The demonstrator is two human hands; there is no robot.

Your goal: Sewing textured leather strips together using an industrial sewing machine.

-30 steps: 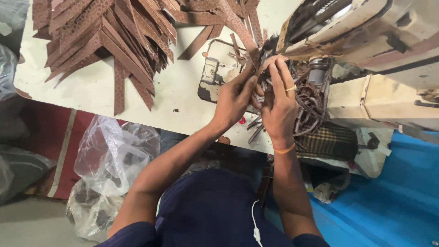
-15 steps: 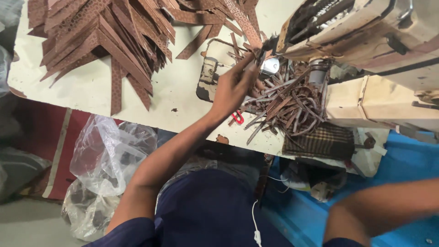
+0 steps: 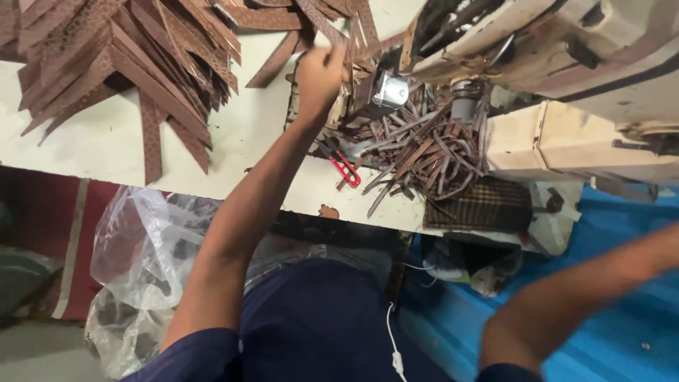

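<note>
Fingers of the left hand (image 3: 320,71) closed on a brown strip (image 3: 351,39) pointing toward the worktop's (image 3: 233,134) far edge; the right hand's grip was out of view.

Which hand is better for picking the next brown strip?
Left, probably. The left hand is up on the table, closed on brown strips beside the sewing machine. The right forearm is off the table, its hand out of view.

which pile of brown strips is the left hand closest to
The narrow strips heaped by the sewing machine, beside the left hand. The wide patterned strips lie farther off.
</note>
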